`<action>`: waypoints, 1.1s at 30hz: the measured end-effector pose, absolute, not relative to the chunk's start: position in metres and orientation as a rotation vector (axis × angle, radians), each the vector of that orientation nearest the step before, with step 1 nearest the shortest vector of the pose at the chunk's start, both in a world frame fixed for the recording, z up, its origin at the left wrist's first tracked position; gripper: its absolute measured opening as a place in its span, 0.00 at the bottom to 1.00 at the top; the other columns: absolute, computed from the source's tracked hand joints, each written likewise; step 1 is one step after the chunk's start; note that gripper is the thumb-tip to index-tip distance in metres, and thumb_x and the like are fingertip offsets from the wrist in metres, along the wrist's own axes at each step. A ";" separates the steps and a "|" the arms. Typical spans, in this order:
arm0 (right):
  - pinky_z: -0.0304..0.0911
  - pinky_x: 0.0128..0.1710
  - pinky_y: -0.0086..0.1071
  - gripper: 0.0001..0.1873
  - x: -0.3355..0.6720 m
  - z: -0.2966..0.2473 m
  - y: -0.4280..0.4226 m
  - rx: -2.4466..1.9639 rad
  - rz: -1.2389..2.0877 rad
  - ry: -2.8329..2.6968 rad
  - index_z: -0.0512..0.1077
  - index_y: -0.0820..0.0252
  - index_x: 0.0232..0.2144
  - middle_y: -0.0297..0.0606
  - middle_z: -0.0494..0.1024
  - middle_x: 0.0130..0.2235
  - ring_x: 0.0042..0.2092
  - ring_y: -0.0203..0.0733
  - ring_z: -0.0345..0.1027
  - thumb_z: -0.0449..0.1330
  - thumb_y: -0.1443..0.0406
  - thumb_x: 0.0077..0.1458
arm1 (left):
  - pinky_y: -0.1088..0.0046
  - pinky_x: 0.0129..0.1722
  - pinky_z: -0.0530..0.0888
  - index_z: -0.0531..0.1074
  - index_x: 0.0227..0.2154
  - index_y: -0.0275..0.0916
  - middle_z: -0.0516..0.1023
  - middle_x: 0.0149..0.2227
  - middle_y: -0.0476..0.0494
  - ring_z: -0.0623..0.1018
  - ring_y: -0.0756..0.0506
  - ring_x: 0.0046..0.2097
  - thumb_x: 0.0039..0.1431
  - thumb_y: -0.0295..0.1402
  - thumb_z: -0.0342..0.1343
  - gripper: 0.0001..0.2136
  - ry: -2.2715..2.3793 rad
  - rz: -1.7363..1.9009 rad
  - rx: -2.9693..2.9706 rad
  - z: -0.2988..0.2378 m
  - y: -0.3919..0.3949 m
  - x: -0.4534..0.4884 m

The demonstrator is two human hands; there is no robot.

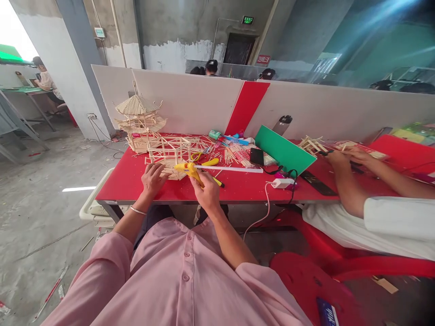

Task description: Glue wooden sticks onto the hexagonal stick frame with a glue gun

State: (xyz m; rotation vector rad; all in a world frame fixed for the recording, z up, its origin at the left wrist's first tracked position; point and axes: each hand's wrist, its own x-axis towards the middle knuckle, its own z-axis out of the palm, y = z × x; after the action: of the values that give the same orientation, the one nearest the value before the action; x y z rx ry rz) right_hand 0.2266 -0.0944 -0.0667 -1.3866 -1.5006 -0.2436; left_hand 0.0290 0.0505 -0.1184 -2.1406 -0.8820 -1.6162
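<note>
My right hand (208, 190) is closed around a yellow glue gun (190, 170) with a long white glue stick (234, 169) pointing right out of its back. The gun's nozzle points left at a flat frame of thin wooden sticks (171, 154) lying on the red table (132, 179). My left hand (153, 177) rests with fingers spread on the near edge of that stick frame, a bracelet on its wrist.
A finished stick pagoda (140, 120) stands at the table's back left. Yellow scissors (204, 158), loose sticks, a black phone (256, 156), a green board (283, 151) and a white charger (282, 183) lie to the right. Another person's arms (343, 176) work at the far right.
</note>
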 end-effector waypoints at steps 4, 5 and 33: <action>0.71 0.50 0.37 0.21 0.223 -0.068 -0.091 -1.411 -0.297 -1.493 0.75 0.55 0.55 0.45 0.81 0.48 0.50 0.48 0.76 0.53 0.54 0.66 | 0.62 0.44 0.76 0.76 0.41 0.43 0.83 0.40 0.42 0.80 0.40 0.44 0.59 0.42 0.63 0.11 -0.880 -1.623 -2.140 -0.118 0.050 0.029; 0.71 0.50 0.38 0.21 0.223 -0.068 -0.090 -1.411 -0.295 -1.503 0.75 0.55 0.54 0.45 0.82 0.49 0.50 0.49 0.76 0.53 0.54 0.66 | 0.62 0.45 0.76 0.76 0.41 0.43 0.83 0.40 0.41 0.80 0.40 0.44 0.60 0.42 0.63 0.12 -0.885 -1.614 -2.146 -0.118 0.050 0.029; 0.71 0.51 0.41 0.21 0.226 -0.072 -0.096 -1.242 -0.125 -1.409 0.77 0.59 0.51 0.47 0.82 0.47 0.49 0.49 0.76 0.57 0.54 0.63 | 0.59 0.48 0.74 0.77 0.38 0.43 0.82 0.38 0.42 0.79 0.41 0.41 0.57 0.45 0.64 0.12 -1.068 -1.825 -2.044 -0.125 0.059 0.026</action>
State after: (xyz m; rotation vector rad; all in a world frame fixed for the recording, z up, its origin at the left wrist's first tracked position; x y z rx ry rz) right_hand 0.2257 -0.0962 -0.0720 -1.2422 -1.4093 -0.1246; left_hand 0.0264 0.0585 -0.1251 -2.0439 -1.0683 -1.8246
